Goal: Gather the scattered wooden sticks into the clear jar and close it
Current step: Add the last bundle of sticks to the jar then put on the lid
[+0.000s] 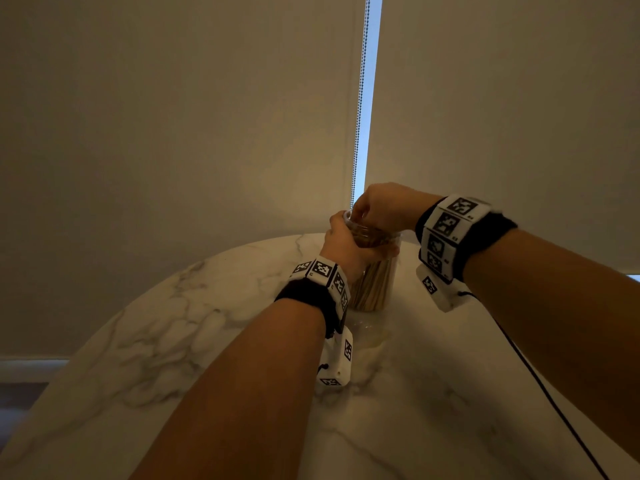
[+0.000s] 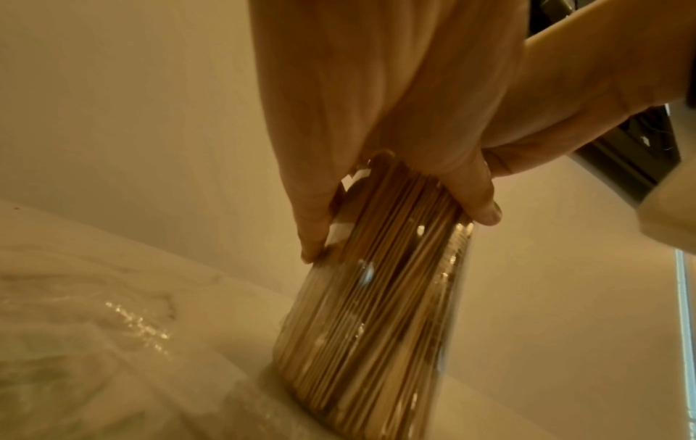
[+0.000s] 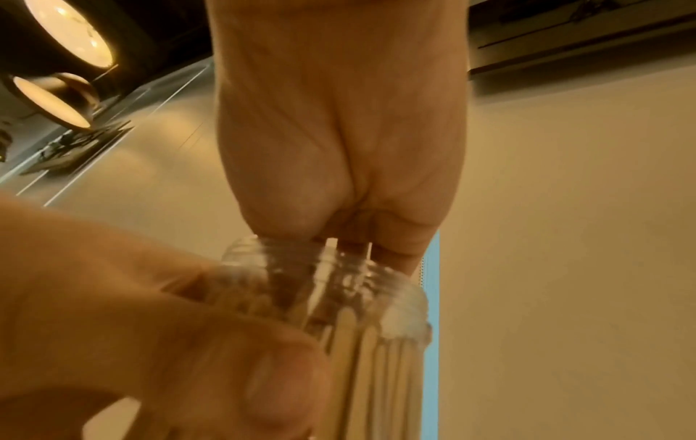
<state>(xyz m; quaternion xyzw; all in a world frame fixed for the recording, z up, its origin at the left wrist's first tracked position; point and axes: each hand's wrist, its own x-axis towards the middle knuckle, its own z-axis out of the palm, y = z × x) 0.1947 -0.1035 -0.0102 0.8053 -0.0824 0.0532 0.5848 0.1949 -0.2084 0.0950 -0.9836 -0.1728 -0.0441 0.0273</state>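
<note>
Clear jar [image 1: 372, 282] upright on the marble bench [image 1: 180, 327], packed with wooden sticks [image 2: 376, 312]. Left hand [image 1: 341, 242] grasps its upper body — right hand [image 1: 382, 206] sits over the threaded mouth, fingers [image 3: 391, 253] reaching inside; whether they pinch anything cannot be told.

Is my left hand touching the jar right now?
Touching. The left wrist view shows the left hand wrapped round the upper part of the jar, thumb and fingers pressed against the clear wall with no gap; the head view agrees.
</note>
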